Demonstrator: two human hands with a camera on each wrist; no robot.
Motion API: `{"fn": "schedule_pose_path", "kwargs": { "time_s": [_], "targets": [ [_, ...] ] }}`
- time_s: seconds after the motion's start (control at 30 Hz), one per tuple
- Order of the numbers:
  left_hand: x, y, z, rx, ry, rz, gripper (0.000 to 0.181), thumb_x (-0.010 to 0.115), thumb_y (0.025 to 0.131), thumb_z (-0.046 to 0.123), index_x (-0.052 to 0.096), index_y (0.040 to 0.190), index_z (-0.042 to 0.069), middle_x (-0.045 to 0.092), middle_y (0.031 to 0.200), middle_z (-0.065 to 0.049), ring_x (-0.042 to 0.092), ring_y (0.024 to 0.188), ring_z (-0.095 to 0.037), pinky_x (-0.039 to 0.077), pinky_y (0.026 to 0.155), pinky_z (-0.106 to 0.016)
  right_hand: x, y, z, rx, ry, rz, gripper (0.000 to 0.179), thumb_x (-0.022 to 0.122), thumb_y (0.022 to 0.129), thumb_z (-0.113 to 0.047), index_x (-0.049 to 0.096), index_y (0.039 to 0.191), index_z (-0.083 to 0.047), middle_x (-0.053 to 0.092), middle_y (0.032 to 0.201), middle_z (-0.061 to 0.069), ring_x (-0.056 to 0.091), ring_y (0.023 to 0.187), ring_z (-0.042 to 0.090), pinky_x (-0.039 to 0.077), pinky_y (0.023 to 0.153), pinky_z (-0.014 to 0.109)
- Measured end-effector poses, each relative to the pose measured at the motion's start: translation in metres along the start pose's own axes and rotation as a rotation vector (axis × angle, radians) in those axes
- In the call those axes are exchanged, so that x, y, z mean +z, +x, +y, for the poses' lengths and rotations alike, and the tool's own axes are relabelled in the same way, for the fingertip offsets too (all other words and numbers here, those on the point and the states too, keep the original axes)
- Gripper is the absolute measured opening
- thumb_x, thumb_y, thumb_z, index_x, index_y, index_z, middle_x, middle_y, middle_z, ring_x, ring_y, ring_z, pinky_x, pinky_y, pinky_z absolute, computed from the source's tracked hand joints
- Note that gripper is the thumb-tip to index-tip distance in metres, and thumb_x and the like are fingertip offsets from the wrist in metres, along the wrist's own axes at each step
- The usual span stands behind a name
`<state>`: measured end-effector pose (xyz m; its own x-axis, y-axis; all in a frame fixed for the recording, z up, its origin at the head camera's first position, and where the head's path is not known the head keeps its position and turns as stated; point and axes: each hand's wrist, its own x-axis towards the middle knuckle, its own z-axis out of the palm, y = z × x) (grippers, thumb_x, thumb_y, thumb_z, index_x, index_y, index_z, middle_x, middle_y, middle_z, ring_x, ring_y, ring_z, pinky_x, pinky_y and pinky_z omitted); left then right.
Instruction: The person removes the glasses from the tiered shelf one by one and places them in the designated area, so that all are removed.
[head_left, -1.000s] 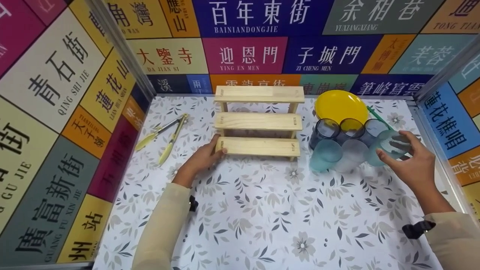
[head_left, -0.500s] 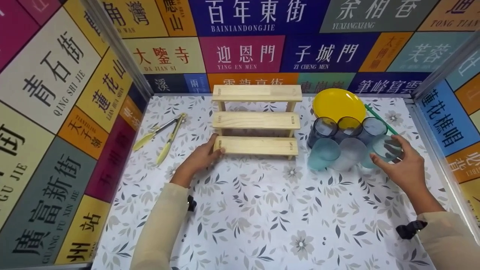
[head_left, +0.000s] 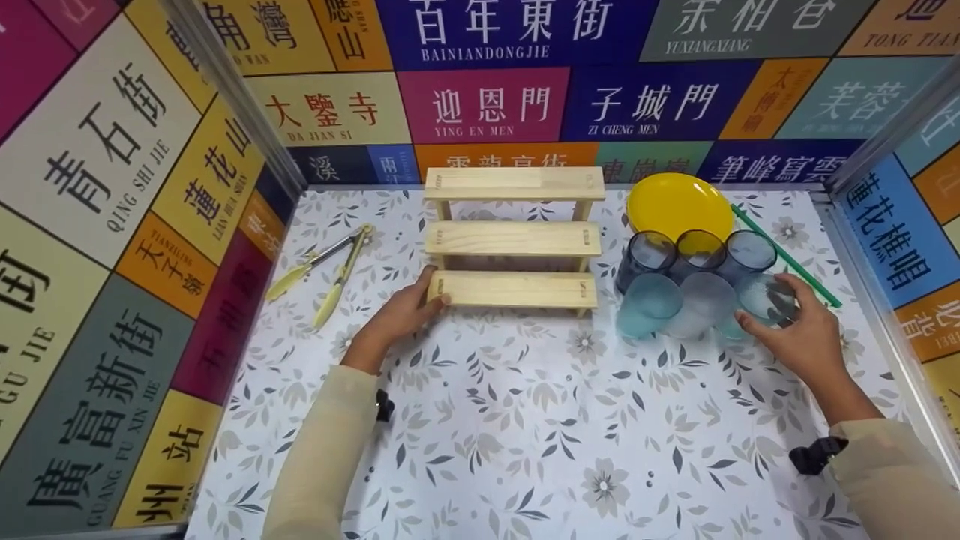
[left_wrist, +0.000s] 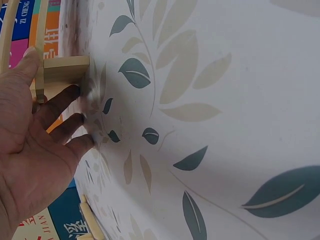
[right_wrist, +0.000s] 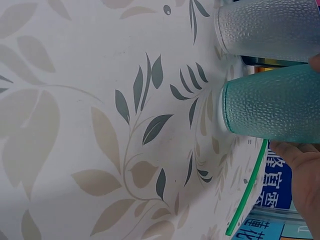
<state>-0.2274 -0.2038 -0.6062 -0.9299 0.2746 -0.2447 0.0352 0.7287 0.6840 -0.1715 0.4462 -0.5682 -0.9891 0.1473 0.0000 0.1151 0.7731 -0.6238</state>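
Observation:
A three-step wooden rack stands at the back middle of the table. My left hand is at the left end of its lowest step. The left wrist view shows the thumb against the board's edge, the other fingers spread below. My right hand grips a teal pebbled plastic cup from its right side, thumb at the front and fingers behind. The cup is upright, its base close to the tablecloth. Beside it stand a clear frosted cup and another teal cup, in a front row.
Behind the front row are dark see-through cups. A yellow plate lies at the back, with a green stick to its right. Tongs with yellow tips lie spread left of the rack. Printed panels wall in the table.
My right hand has moved left with the teal cup, bringing it beside the clear cup and more upright. More of the green stick shows now. My left hand stays at the rack.

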Motion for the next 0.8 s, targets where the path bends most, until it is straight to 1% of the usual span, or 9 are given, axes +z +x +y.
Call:
{"fn": "schedule_pose_path", "kwargs": {
  "time_s": [0.07,0.2,0.3,0.43,0.6,0.67,0.73,0.77,0.8],
  "targets": [
    [0.0002,0.0,-0.0004,-0.01,-0.002,0.001,0.089,0.049,0.114,0.06,0.007,0.18,0.018,0.046,0.17,-0.029,0.05,0.154,-0.049,0.038,0.131,-0.06,0.001,0.0005,0.0008,0.001,0.008,-0.008,0.1,0.085,0.096,-0.053,0.031,0.175,-0.02,0.051,0.166,0.026,0.056,0.141,0.055,0.044,0.088,0.026],
    [0.0009,0.0002,-0.0013,-0.022,-0.006,-0.003,0.089,0.049,0.114,0.061,0.007,0.18,0.019,0.043,0.173,-0.027,0.048,0.157,-0.048,0.036,0.132,-0.059,0.0022,0.0012,0.0025,0.004,0.021,-0.013,0.101,0.084,0.097,-0.053,0.031,0.175,-0.02,0.053,0.164,0.027,0.057,0.141,0.054,0.037,0.082,0.012],
    [0.0008,0.0002,-0.0018,-0.022,-0.012,-0.004,0.089,0.049,0.114,0.062,0.006,0.18,0.02,0.042,0.174,-0.026,0.047,0.158,-0.047,0.035,0.133,-0.058,0.0026,0.0023,0.0032,0.002,0.02,-0.018,0.1,0.083,0.097,-0.054,0.03,0.175,-0.02,0.054,0.164,0.026,0.057,0.142,0.054,0.038,0.084,0.013],
    [0.0006,-0.0003,-0.001,-0.015,-0.01,0.002,0.09,0.051,0.114,0.061,0.007,0.18,0.02,0.045,0.172,-0.028,0.05,0.156,-0.048,0.038,0.132,-0.058,0.0015,0.0032,0.0029,-0.002,0.015,-0.028,0.101,0.082,0.098,-0.055,0.028,0.176,-0.021,0.054,0.165,0.025,0.056,0.143,0.053,0.04,0.086,0.016],
    [0.0005,-0.0008,0.0013,-0.017,-0.015,0.011,0.087,0.053,0.114,0.058,0.01,0.18,0.022,0.049,0.168,-0.029,0.054,0.152,-0.049,0.041,0.129,-0.06,0.0014,0.0017,0.0012,-0.009,0.038,-0.037,0.102,0.082,0.098,-0.054,0.027,0.176,-0.019,0.052,0.167,0.026,0.055,0.145,0.054,0.038,0.083,0.003],
    [0.0009,-0.0011,0.0021,-0.029,-0.023,0.015,0.087,0.054,0.113,0.058,0.011,0.18,0.023,0.05,0.168,-0.028,0.054,0.152,-0.048,0.041,0.129,-0.06,0.0015,0.0012,0.0004,-0.006,0.055,-0.048,0.104,0.083,0.098,-0.054,0.025,0.177,-0.019,0.051,0.168,0.025,0.054,0.147,0.053,0.04,0.085,-0.001],
    [0.0015,-0.0016,0.003,-0.036,-0.027,0.016,0.086,0.054,0.113,0.058,0.011,0.18,0.025,0.05,0.168,-0.028,0.054,0.152,-0.048,0.04,0.129,-0.06,0.0015,0.0007,-0.0003,0.004,0.056,-0.058,0.105,0.082,0.098,-0.056,0.023,0.177,-0.021,0.049,0.17,0.023,0.053,0.149,0.052,0.043,0.092,0.002],
    [0.0019,-0.0019,0.0032,-0.035,-0.025,0.016,0.086,0.054,0.113,0.059,0.011,0.18,0.026,0.05,0.168,-0.027,0.054,0.152,-0.048,0.04,0.129,-0.06,0.0016,0.0008,-0.0005,0.012,0.055,-0.064,0.106,0.082,0.097,-0.057,0.022,0.178,-0.023,0.049,0.171,0.023,0.052,0.151,0.051,0.048,0.099,0.006],
    [0.0024,-0.0019,0.0031,-0.034,-0.026,0.015,0.086,0.053,0.113,0.059,0.011,0.18,0.026,0.05,0.168,-0.027,0.054,0.152,-0.048,0.04,0.129,-0.061,0.0018,0.001,-0.0005,0.016,0.057,-0.067,0.106,0.081,0.098,-0.058,0.021,0.178,-0.023,0.048,0.172,0.022,0.051,0.151,0.051,0.052,0.107,0.015]
  ]
}}
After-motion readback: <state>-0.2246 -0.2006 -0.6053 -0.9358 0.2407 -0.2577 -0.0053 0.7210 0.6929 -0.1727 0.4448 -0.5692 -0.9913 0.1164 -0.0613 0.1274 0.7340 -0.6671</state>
